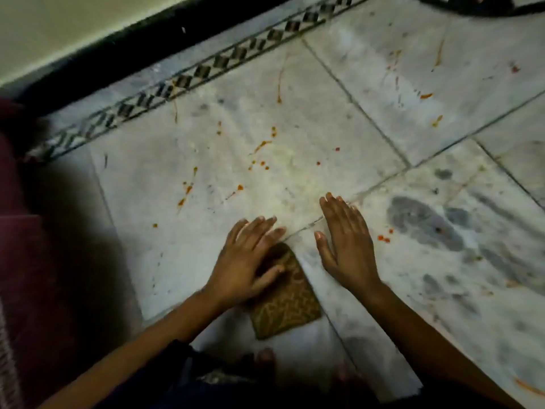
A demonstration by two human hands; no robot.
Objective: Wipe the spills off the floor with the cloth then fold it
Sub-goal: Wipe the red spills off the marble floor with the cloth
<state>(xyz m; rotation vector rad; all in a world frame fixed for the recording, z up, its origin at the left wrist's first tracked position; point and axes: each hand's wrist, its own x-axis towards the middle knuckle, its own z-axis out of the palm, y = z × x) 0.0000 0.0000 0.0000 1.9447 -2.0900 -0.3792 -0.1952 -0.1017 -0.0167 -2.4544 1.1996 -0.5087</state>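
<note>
A small brown patterned cloth point(287, 302), folded into a rectangle, lies flat on the pale marble floor point(309, 119) close to my knees. My left hand point(247, 264) rests on the cloth's far left part with its fingers straight. Just to the right, my right hand point(345, 243) is spread flat with straight fingers over the bare floor beside the cloth, holding nothing. Orange-red spill drops point(261, 146) dot the tile beyond both hands, with a small cluster point(384, 238) right of my right hand and streaks point(438, 54) on the far right tile.
A dark patterned border strip point(188, 78) and a black skirting run diagonally along the wall at the back. A dark maroon fabric point(20, 246) fills the left edge. My toes point(265, 360) show below the cloth. A dark object point(483, 4) sits at the top right.
</note>
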